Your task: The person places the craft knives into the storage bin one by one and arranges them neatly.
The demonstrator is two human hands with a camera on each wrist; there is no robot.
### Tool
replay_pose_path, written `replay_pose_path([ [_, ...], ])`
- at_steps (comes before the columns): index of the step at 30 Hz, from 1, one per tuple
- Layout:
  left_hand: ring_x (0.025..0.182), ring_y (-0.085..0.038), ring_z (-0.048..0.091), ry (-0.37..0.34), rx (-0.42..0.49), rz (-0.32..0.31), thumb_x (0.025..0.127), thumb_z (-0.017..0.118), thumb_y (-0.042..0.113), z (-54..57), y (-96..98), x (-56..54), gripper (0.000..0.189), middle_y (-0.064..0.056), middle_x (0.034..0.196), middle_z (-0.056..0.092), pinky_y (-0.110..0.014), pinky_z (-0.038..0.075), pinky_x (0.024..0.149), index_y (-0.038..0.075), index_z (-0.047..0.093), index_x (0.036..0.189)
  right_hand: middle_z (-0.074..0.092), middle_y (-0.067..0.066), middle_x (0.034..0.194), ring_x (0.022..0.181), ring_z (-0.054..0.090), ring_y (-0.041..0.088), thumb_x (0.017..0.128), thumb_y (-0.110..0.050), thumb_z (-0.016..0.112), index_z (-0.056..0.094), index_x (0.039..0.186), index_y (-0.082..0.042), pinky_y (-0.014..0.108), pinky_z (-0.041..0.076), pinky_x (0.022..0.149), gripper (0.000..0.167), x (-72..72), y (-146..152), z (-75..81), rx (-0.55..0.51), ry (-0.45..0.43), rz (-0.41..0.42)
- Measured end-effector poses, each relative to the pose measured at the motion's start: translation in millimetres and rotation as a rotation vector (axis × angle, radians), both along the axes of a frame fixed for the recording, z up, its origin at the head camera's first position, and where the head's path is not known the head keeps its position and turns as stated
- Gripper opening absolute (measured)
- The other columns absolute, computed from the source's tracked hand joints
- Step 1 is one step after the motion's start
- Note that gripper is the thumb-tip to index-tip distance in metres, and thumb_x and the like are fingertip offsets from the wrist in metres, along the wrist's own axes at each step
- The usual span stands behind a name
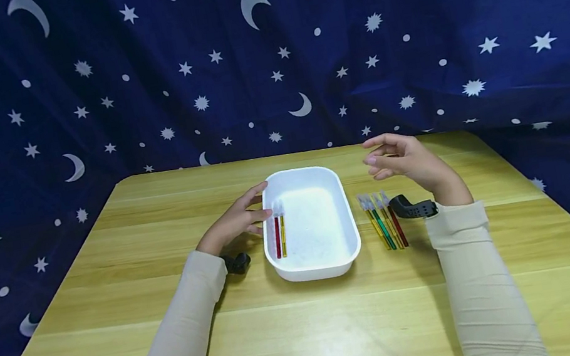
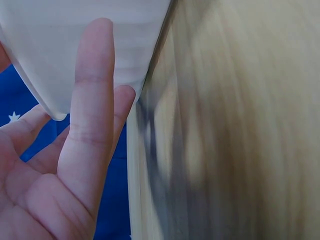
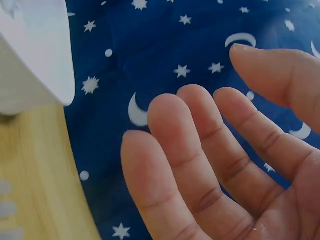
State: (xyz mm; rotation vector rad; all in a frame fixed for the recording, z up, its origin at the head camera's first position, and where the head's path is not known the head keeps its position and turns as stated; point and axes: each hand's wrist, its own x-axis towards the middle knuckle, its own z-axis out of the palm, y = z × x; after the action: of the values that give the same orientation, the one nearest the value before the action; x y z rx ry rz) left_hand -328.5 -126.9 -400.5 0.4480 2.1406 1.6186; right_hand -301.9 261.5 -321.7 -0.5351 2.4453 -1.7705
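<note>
A white tray (image 1: pixel 318 270) stands on the wooden table. Inside, along its left wall, lie a red pen (image 1: pixel 278 238) and a gold pen (image 1: pixel 283 237) with clear caps. My left hand (image 1: pixel 237 218) holds the tray's left rim, some fingers against the outer wall. Those fingers (image 2: pixel 95 100) look nearly straight in the left wrist view. My right hand (image 1: pixel 402 160) hovers empty to the right of the tray, fingers loosely bent. Below it, several pens (image 1: pixel 385 224) with clear caps lie side by side on the table, gold, green and red.
The wooden table (image 1: pixel 313 338) extends around the tray. Behind it hangs a dark blue curtain (image 1: pixel 249 101) with white moons and stars. Black wrist devices sit on both wrists, the right one (image 1: pixel 413 207) close to the loose pens.
</note>
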Motion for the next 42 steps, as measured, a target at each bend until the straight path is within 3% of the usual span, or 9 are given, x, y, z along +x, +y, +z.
replay_pose_path([
  [10, 0.139, -0.045, 0.055, 0.003, 0.0, 0.004, 0.11, 0.058, 0.008, 0.8, 1.0, 2.5, 0.079, -0.025, 0.173, 0.026, -0.047, 0.062, 0.095, 0.014, 0.014, 0.176, 0.074, -0.008, 0.104, 0.094, 0.073, 0.012, 0.11, -0.006, 0.061, 0.056, 0.141, 0.0, 0.025, 0.063, 0.084, 0.032, -12.4, 12, -20.8, -0.044, -0.084, -0.028],
  [16, 0.138, -0.045, 0.056, 0.003, 0.0, 0.004, 0.11, 0.057, 0.008, -1.1, 0.9, 1.4, 0.078, -0.025, 0.173, 0.026, -0.045, 0.063, 0.093, 0.014, 0.014, 0.175, 0.074, -0.007, 0.104, 0.093, 0.072, 0.012, 0.111, -0.005, 0.059, 0.057, 0.138, -0.005, 0.025, 0.062, 0.084, 0.028, -18.5, 19, -35.2, -0.081, -0.144, -0.05],
  [23, 0.138, -0.045, 0.055, -0.004, 0.004, 0.005, 0.111, 0.057, 0.008, -2.1, -0.3, 0.3, 0.079, -0.025, 0.174, 0.025, -0.044, 0.063, 0.092, 0.015, 0.014, 0.176, 0.072, -0.008, 0.103, 0.095, 0.069, 0.012, 0.111, -0.007, 0.059, 0.054, 0.143, -0.001, 0.026, 0.062, 0.086, 0.032, -22.6, 24, -47.8, -0.055, -0.188, -0.076],
  [30, 0.139, -0.046, 0.055, -0.007, 0.006, 0.002, 0.11, 0.059, 0.009, -1.6, -1.2, -1.1, 0.079, -0.023, 0.174, 0.026, -0.046, 0.062, 0.094, 0.016, 0.015, 0.176, 0.071, -0.003, 0.107, 0.093, 0.069, 0.013, 0.111, -0.007, 0.059, 0.038, 0.157, 0.013, 0.026, 0.062, 0.084, 0.054, -25.2, 30, -56.2, -0.017, -0.228, -0.094],
  [35, 0.138, -0.045, 0.056, -0.005, 0.008, -0.003, 0.11, 0.059, 0.01, -2.2, -0.7, -2.8, 0.08, -0.023, 0.173, 0.027, -0.046, 0.062, 0.094, 0.017, 0.015, 0.176, 0.071, 0.004, 0.112, 0.093, 0.069, 0.015, 0.111, -0.007, 0.06, 0.037, 0.158, 0.012, 0.029, 0.063, 0.083, 0.056, -25.0, 35, -61.3, 0.017, -0.25, -0.107],
  [42, 0.139, -0.045, 0.055, -0.009, 0.002, 0.003, 0.11, 0.059, 0.01, -1.3, -0.8, -2.0, 0.079, -0.022, 0.174, 0.025, -0.046, 0.062, 0.095, 0.017, 0.015, 0.176, 0.072, 0.004, 0.111, 0.091, 0.069, 0.013, 0.111, -0.009, 0.06, 0.036, 0.159, 0.012, 0.03, 0.062, 0.08, 0.058, -24.6, 42, -68.7, 0.06, -0.266, -0.094],
])
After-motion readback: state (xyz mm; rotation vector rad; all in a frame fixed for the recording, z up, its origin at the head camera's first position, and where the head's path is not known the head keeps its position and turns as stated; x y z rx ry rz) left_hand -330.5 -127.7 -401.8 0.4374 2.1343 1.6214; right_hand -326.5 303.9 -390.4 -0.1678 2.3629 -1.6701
